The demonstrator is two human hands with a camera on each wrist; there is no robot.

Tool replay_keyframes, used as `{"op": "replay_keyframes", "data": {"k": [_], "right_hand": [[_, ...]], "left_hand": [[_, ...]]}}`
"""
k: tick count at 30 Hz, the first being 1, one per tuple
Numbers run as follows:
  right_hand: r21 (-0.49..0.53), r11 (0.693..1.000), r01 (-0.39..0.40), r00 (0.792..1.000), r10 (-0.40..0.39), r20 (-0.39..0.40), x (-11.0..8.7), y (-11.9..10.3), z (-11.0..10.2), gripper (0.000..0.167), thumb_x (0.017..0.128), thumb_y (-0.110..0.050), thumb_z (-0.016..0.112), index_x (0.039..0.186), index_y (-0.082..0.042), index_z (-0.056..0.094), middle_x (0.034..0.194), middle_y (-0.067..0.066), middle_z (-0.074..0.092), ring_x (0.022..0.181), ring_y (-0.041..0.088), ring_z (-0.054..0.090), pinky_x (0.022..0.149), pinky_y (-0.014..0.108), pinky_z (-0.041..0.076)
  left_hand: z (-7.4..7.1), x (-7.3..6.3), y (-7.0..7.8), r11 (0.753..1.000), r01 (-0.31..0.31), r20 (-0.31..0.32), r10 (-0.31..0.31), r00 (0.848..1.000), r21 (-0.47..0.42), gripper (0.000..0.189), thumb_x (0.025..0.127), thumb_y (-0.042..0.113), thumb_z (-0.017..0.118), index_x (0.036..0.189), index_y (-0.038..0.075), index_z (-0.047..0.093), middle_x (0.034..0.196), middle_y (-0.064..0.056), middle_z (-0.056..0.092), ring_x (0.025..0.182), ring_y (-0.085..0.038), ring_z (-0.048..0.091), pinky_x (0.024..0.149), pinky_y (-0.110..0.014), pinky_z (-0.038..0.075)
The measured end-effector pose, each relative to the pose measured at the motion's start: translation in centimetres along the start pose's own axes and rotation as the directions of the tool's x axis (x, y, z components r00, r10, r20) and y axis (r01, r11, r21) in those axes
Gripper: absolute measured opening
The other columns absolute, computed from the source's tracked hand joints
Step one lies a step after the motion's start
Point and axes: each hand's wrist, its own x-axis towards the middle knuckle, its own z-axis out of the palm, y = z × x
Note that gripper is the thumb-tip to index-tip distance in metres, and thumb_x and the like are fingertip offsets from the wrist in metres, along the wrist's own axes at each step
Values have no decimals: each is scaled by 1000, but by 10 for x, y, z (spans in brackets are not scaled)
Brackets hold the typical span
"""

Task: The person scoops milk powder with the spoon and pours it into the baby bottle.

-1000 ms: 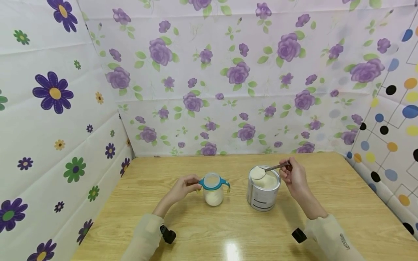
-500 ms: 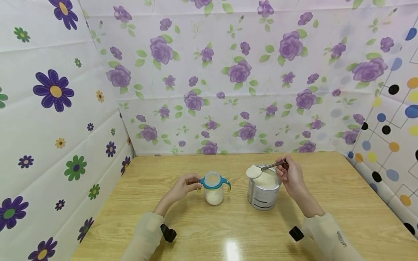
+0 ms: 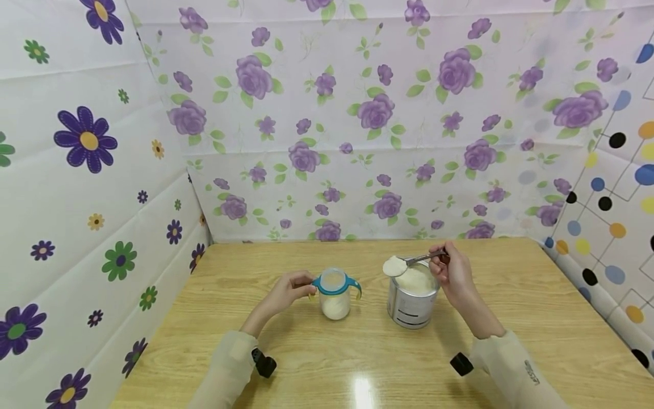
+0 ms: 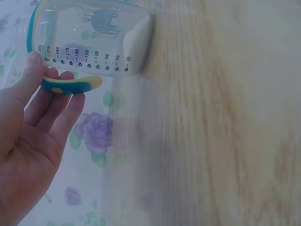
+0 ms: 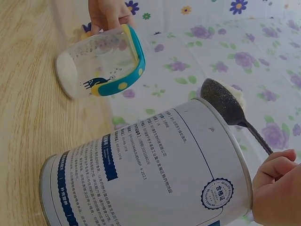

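Note:
On the table stands a clear baby bottle (image 3: 335, 305) with a teal collar, an open top and two side handles. White powder (image 4: 136, 40) lies in its bottom, near the lowest marks in the left wrist view. My left hand (image 3: 290, 291) pinches the bottle's near-left handle (image 4: 70, 86) between thumb and fingers. To the right is an open milk powder can (image 3: 411, 309), well filled with cream-coloured powder. My right hand (image 3: 456, 277) grips a metal spoon (image 5: 225, 102) by its handle. The spoon's bowl, heaped with powder (image 3: 394, 266), hangs over the can's left rim.
A wooden table (image 3: 317, 363) carries the bottle and can, with a hand's width of tabletop between them. Flower-printed cloth (image 3: 327, 142) closes off the back and left, and dotted cloth (image 3: 605, 227) the right. Black wrist cameras (image 3: 263, 363) sit at both sleeves.
My right hand has risen slightly and shifted left, bringing the loaded spoon from above the can's opening to over its left rim. My left hand keeps its hold on the bottle handle.

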Motion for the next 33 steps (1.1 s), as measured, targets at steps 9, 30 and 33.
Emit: {"op": "replay_keyframes", "data": {"k": [9,30,33], "right_hand": [[5,1000,1,1000,-1,15,2,0,3,47,108,-29,24,83,-9,59,64,-4,47,49,4,42,41,14,25],[-23,1000,-20,1000,20,23,1,0,14,44,108,-32,24,88,-10,56,66,-4,47,51,5,41,42,14,29],[-25,999,-24,1000,24,18,2,0,15,44,108,-32,23,88,-10,56,66,-4,47,51,4,41,42,14,29]], "left_hand": [[-1,0,0,1000,2,2,-2,1000,3,20,97,17,58,111,3,65,101,-27,65,92,-44,61,85,-60,49],[-1,0,3,1000,-8,16,8,1000,22,19,97,12,57,109,-2,63,98,-29,64,88,-41,62,79,-47,55],[-2,0,3,1000,-3,17,3,1000,19,19,97,13,57,109,-2,63,98,-29,64,88,-41,62,79,-48,55]]}}
